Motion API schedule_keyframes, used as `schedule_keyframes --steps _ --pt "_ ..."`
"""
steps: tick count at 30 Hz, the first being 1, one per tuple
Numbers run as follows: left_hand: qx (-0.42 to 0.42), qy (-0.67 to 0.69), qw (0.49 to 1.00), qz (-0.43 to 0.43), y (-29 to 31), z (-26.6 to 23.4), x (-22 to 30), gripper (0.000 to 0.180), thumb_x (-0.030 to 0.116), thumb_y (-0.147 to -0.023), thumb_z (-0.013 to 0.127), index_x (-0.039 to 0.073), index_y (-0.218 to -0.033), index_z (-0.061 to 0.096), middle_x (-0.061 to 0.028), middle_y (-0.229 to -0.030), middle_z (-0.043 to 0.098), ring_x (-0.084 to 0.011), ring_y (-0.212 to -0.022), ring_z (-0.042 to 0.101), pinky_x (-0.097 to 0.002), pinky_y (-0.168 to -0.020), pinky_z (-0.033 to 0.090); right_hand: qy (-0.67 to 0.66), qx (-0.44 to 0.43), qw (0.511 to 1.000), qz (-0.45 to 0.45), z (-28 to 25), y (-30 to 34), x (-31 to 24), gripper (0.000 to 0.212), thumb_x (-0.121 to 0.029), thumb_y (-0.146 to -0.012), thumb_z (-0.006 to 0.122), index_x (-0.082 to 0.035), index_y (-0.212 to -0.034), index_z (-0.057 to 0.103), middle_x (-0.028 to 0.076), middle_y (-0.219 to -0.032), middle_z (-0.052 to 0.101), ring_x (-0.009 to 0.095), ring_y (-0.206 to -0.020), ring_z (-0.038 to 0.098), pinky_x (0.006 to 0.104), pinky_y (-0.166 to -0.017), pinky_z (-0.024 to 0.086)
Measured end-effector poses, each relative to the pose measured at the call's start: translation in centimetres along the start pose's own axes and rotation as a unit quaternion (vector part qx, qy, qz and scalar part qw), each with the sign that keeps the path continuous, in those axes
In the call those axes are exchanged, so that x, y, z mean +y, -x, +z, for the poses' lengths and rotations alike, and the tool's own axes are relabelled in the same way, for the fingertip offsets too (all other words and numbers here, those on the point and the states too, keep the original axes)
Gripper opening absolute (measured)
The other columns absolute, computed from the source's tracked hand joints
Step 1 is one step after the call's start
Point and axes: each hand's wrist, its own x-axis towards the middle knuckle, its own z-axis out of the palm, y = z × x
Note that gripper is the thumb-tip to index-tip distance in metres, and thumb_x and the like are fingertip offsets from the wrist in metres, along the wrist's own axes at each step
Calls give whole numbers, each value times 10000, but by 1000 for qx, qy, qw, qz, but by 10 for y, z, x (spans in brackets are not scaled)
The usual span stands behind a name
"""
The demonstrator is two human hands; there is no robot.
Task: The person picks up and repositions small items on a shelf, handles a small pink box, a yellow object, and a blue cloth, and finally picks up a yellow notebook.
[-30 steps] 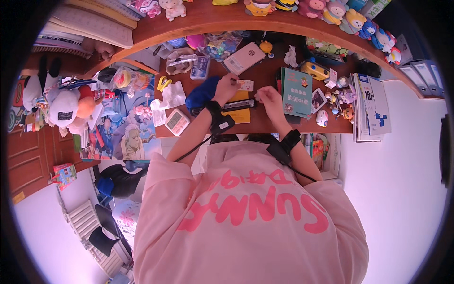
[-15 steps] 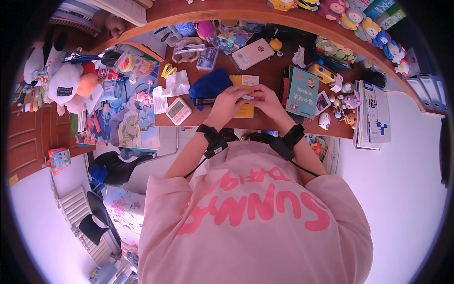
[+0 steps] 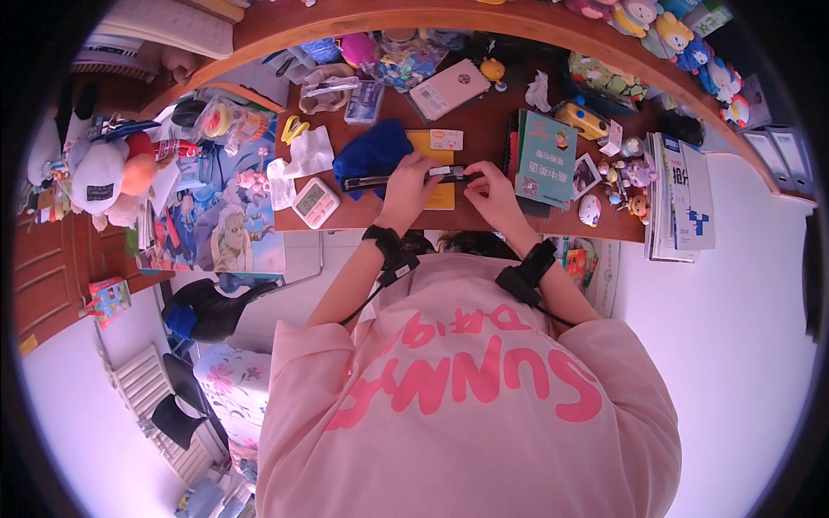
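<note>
Blk bar [image 3: 367,183] (under L hand [image 3: 408,186])

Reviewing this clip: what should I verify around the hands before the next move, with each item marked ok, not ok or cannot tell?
1. Left hand and right hand visible: ok.
2. Long, slim black object firmly gripped: cannot tell; fingers hide the contact.
3. Yellow rectangular paper notebook uncovered: not ok; the black object crosses over it.
4. Crumpled blue fabric bundle unobstructed: not ok; the black object overlaps its lower part in view.
5. White square digital timer apart from both hands: ok.
</note>
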Motion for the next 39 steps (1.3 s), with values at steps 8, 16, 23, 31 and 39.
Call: schedule_keyframes --steps 8,16,23,31,39 --pt "-38 -2 999 -8 -5 1 2 161 45 -688 655 25 -847 637 -116 -810 569 -295 -780 562 -358 -686 460 38 0 999 25 7 -3 18 409 53 -720 598 -13 -1100 460 108 -1087 479 179 -813 587 268 -714 495" --pt "-61 7 998 -14 -9 -1 -2 159 54 -669 671 33 -826 655 -106 -803 585 -288 -802 566 -358 -707 460 34 2 999 -5 19 -10 25 456 74 -694 520 30 -1141 441 185 -1075 469 264 -824 578 309 -738 483" --pt "-71 2 997 10 -10 0 -6 180 93 -664 681 34 -832 661 -104 -823 588 -287 -846 551 -357 -736 455 -9 -22 1000 21 21 -11 22 443 80 -708 506 33 -1144 445 188 -1076 479 265 -876 585 302 -747 488" --pt "6 -90 996 25 11 -14 4 228 133 -639 712 54 -847 660 -73 -865 537 -262 -824 510 -354 -737 437 -37 0 999 37 20 -11 29 434 77 -718 536 25 -1142 459 174 -1099 484 261 -869 608 297 -748 498" --pt "14 -106 994 16 17 -6 1 234 138 -635 715 67 -850 661 -73 -873 502 -259 -843 481 -362 -752 420 -49 -25 997 59 16 -13 30 472 56 -721 522 -1 -1185 457 129 -1122 461 221 -935 587 291 -800 480"
